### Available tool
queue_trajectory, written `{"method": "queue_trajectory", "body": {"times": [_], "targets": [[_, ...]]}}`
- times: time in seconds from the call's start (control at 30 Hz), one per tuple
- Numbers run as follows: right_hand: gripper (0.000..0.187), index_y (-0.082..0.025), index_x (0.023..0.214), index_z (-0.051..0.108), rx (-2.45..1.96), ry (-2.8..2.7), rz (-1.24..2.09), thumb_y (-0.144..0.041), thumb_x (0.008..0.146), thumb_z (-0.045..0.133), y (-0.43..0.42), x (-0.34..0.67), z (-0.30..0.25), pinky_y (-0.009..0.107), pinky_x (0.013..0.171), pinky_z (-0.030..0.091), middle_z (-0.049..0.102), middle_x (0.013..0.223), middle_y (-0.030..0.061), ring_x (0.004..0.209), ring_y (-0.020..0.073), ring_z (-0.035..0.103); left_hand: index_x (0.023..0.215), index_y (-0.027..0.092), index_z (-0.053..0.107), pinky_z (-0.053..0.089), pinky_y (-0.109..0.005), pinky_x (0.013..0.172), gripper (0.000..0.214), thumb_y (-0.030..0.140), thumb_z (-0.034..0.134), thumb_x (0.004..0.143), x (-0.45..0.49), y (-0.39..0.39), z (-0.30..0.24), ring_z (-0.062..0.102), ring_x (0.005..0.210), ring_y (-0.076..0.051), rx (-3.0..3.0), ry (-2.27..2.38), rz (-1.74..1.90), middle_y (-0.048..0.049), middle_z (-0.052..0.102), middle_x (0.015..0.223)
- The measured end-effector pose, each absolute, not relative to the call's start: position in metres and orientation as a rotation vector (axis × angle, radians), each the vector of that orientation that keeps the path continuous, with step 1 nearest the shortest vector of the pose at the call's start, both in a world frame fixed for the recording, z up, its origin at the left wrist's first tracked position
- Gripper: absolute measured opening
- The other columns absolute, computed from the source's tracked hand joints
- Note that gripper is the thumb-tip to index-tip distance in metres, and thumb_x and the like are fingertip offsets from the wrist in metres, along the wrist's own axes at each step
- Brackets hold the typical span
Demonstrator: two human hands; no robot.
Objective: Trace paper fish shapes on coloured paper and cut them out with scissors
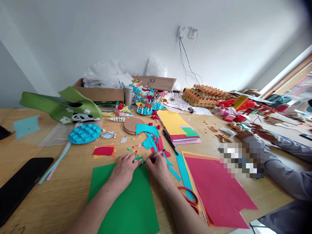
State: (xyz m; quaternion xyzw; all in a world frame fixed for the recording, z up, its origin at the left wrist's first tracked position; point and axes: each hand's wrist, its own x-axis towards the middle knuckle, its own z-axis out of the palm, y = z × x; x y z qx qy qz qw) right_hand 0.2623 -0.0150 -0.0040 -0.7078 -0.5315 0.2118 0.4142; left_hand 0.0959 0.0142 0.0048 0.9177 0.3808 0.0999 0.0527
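Note:
A green sheet of paper (126,198) lies on the table in front of me, beneath my forearms. My left hand (124,169) rests at its top edge, fingers bent, with thumb and fingertips holding a small white paper cutout (138,160) against it. The cutout's outline is mostly covered. In my right hand (158,165) is a pen (158,153), pinched between the fingers, its dark tip close to the cutout by the left thumb. Blue and red paper scraps (156,141) lie just beyond the right hand.
Red-handled scissors (192,202) lie beside my right forearm, near a red sheet (216,188). Black pens (170,142), cardboard discs (133,125) and a glue bottle (116,119) lie farther back. A phone (23,185) is at left. Another person's hands (246,134) work at right.

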Motion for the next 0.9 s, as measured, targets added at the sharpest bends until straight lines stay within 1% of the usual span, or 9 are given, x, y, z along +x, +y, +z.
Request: {"method": "queue_trajectory", "body": {"times": [0.27, 0.53, 0.9], "targets": [[0.009, -0.021, 0.065, 0.048, -1.792, -1.337, 0.508, -0.026, 0.072, 0.049, -0.0147, 0.2632, -0.0045, 0.022, 0.047, 0.031, 0.055, 0.051, -0.0028, 0.049, 0.0134, 0.053, 0.119, 0.030, 0.063, 0.039, -0.038, 0.080, 0.039, 0.018, 0.035, 0.095, 0.0961, 0.0145, 0.0045, 0.051, 0.099, -0.025, 2.798, 1.157, 0.300, -0.0077, 0.058, 0.098], [0.010, -0.021, 0.066, 0.049, -1.756, -1.317, 0.523, -0.027, 0.074, 0.049, -0.0135, 0.2634, -0.0076, 0.022, 0.048, 0.032, 0.056, 0.052, -0.0023, 0.048, 0.0139, 0.054, 0.118, 0.030, 0.063, 0.039, -0.038, 0.082, 0.038, 0.017, 0.037, 0.095, 0.0961, 0.0144, 0.0031, 0.052, 0.098, -0.024, 2.797, 1.157, 0.310, -0.0076, 0.059, 0.098], [0.009, -0.021, 0.068, 0.048, -1.730, -1.348, 0.564, -0.028, 0.075, 0.049, -0.0138, 0.2636, -0.0090, 0.022, 0.049, 0.034, 0.057, 0.054, -0.0011, 0.051, 0.0152, 0.055, 0.119, 0.029, 0.063, 0.040, -0.040, 0.082, 0.039, 0.017, 0.036, 0.095, 0.0962, 0.0144, 0.0031, 0.052, 0.099, -0.026, 2.784, 1.152, 0.312, -0.0091, 0.059, 0.099]]}}
